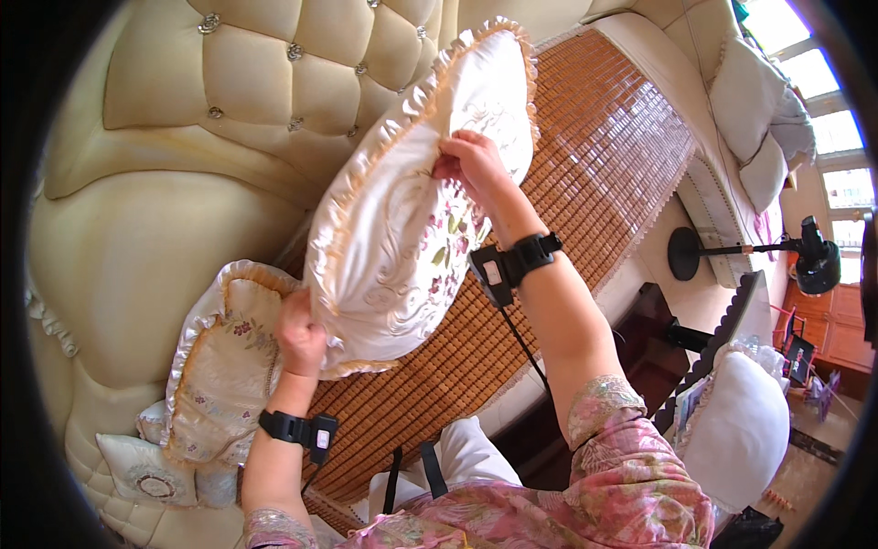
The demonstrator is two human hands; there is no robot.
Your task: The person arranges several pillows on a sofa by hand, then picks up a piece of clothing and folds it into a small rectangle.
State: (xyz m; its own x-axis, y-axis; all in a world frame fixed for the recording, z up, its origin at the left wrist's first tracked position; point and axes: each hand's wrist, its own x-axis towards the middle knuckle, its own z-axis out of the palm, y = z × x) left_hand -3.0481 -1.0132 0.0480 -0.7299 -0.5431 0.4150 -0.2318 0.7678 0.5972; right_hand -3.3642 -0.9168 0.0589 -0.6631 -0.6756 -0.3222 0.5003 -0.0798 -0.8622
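Note:
A large white satin cushion (405,254) with embroidered flowers and a gold-edged ruffle is held up before me, tilted over the sofa seat. At its lower left corner, my left hand (300,333) is closed on the ruffled edge. My right hand (473,165) pinches the cover fabric near the cushion's upper middle. Just beyond my left hand, a second ruffled, flower-embroidered cushion (226,370) leans against the sofa back. Both wrists wear black straps with small devices and cables.
The tufted cream sofa back (260,62) rises at the left. A brown beaded seat mat (597,137) covers the seat. Small cushions (147,473) lie at lower left. At right are a dark table (645,329), a white cushion (741,432) and a black-based stand (684,254).

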